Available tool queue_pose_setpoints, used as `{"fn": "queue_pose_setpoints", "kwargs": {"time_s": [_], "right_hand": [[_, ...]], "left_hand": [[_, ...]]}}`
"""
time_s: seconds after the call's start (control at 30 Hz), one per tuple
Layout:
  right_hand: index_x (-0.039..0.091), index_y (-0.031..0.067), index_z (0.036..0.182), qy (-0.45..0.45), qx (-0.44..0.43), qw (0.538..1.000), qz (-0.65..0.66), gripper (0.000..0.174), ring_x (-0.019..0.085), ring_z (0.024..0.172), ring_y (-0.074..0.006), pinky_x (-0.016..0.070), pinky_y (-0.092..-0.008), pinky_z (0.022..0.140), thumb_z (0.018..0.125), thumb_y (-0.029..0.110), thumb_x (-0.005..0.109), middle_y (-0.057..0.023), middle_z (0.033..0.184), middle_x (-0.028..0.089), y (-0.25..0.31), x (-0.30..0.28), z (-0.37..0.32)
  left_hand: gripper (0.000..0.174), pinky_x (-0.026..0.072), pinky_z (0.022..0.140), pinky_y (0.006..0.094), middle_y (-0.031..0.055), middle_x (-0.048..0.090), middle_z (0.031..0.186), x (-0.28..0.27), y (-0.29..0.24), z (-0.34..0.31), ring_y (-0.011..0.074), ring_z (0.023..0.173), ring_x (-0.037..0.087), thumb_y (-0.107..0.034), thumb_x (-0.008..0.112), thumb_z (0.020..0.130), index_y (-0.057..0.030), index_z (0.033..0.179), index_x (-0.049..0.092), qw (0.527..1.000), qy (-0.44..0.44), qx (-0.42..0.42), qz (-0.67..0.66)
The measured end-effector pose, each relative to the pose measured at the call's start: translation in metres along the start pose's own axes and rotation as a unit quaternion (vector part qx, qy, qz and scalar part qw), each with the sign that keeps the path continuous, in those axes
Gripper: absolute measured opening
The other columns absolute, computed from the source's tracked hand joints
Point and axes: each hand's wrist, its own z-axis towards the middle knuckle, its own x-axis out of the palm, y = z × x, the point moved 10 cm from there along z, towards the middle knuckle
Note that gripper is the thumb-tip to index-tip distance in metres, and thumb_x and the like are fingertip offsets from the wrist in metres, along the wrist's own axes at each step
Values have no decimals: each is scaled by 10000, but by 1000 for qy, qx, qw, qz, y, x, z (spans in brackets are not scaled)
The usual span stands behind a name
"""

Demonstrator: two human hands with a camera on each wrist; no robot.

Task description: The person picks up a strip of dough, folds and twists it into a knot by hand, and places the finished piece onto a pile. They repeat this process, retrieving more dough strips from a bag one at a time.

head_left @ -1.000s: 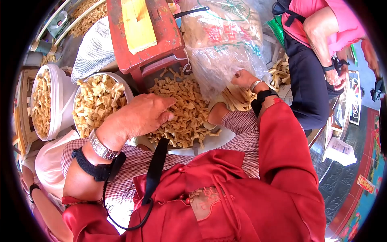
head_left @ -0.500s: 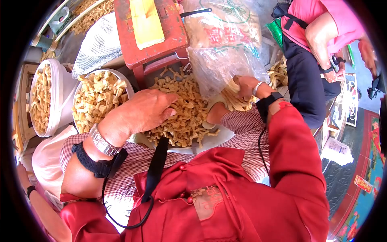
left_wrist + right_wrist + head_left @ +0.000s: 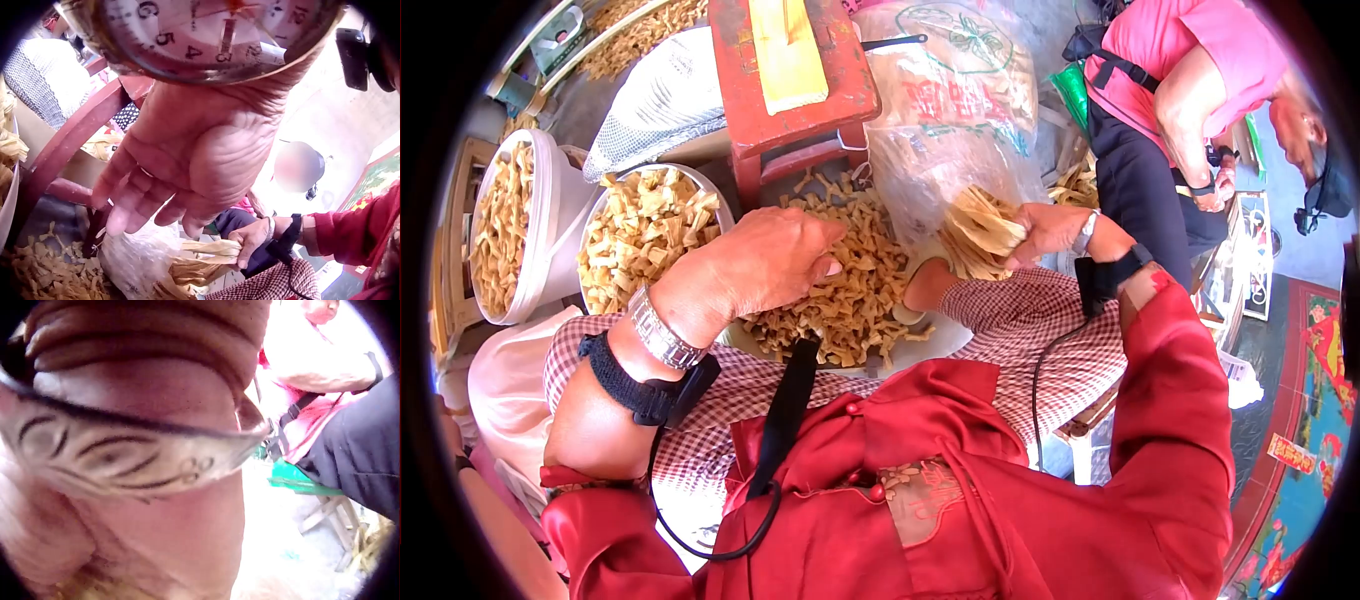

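In the head view my right hand (image 3: 1052, 232) grips a fanned bundle of flat tan strips (image 3: 982, 232) beside a clear plastic bag (image 3: 910, 175). The left wrist view shows the same strips (image 3: 203, 267) pinched between its thumb and fingers. My left hand (image 3: 755, 262) hangs over a heap of small knotted tan pieces (image 3: 855, 290), its palm (image 3: 200, 140) empty and its fingers loosely bent. The right wrist view is mostly filled by skin and a patterned silver bracelet (image 3: 119, 456); the fingertips are hidden there.
Two white buckets of tan pieces (image 3: 645, 235) stand at the left, near a white mesh sack (image 3: 665, 95). A red stool (image 3: 845, 90) with a yellow wooden block (image 3: 788, 60) is behind the heap. A person in pink (image 3: 1145, 50) sits at the right.
My right hand has come away from the plastic bag toward the right and nearer, taking a bundle of strips with it. My left hand has stayed over the heap with little movement.
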Motion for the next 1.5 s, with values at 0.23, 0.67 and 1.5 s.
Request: {"fn": "queue_pose_setpoints", "kwargs": {"time_s": [0.23, 0.67, 1.5], "right_hand": [[662, 7, 973, -82, -108, 989, 54, 272, 571, 772, -72, 470, -243, 704, 731, 90, 757, 10, 820, 656, 55, -2, -71], [551, 55, 817, -370, -442, 782, 238, 407, 355, 435, -45, 406, -245, 579, 914, 450, 531, 84, 486, 349, 95, -128, -187], [605, 32, 959, -385, -78, 920, -7, 345, 623, 698, -229, 503, -364, 633, 854, 360, 607, -130, 806, 636, 17, -3, 122]], "left_hand": [[432, 471, 741, 448, 257, 606, 880, -3, -13, 6, 400, 885, 587, -160, 562, 865, 13, 1245, 448, 998, -27, 40, -41], [399, 469, 745, 454, 252, 611, 858, 2, -2, 11, 403, 870, 589, -168, 575, 859, -7, 1214, 489, 1000, -8, 11, -4], [350, 480, 689, 445, 222, 619, 910, 7, 8, 13, 394, 807, 598, -258, 537, 898, 12, 1120, 532, 998, 2, -33, -55]]}}
